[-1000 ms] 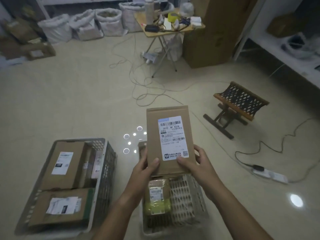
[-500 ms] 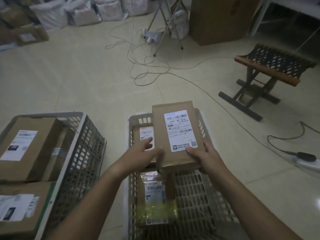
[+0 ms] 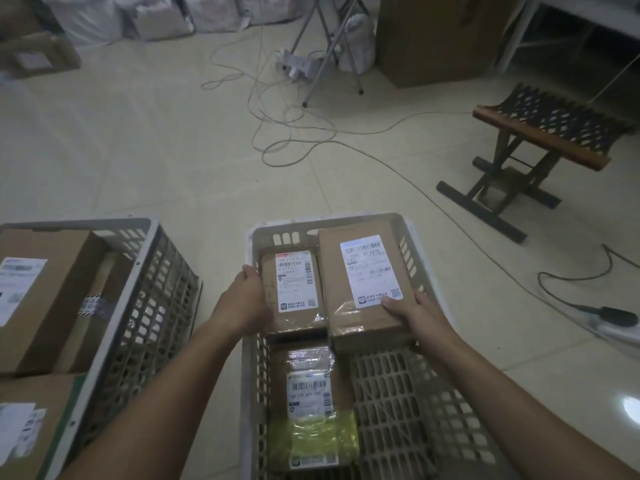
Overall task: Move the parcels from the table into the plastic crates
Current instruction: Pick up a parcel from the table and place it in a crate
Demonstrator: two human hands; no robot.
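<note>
A grey plastic crate (image 3: pixel 429 403) stands on the floor in front of me. My right hand (image 3: pixel 417 318) grips the near end of a large brown parcel (image 3: pixel 360 323) with a white label, lying in the crate's far right corner. My left hand (image 3: pixel 244 303) holds the left side of a smaller brown parcel (image 3: pixel 294 320) in the far left corner. A parcel with yellow-green wrapping (image 3: pixel 311 434) lies nearer to me in the same crate. A second grey crate (image 3: pixel 145 306) on the left holds big cardboard boxes (image 3: pixel 48 306).
A folding wooden stool (image 3: pixel 540 140) stands at the right. Loose cables (image 3: pixel 294 133) run across the tiled floor to a power strip (image 3: pixel 613 323). A large cardboard box (image 3: pixel 436 36), folding table legs (image 3: pixel 322 53) and white sacks (image 3: pixel 173 15) are at the back.
The large parcel has gone down from in front of me into the crate's far right corner. My left hand has left it and taken the smaller parcel beside it.
</note>
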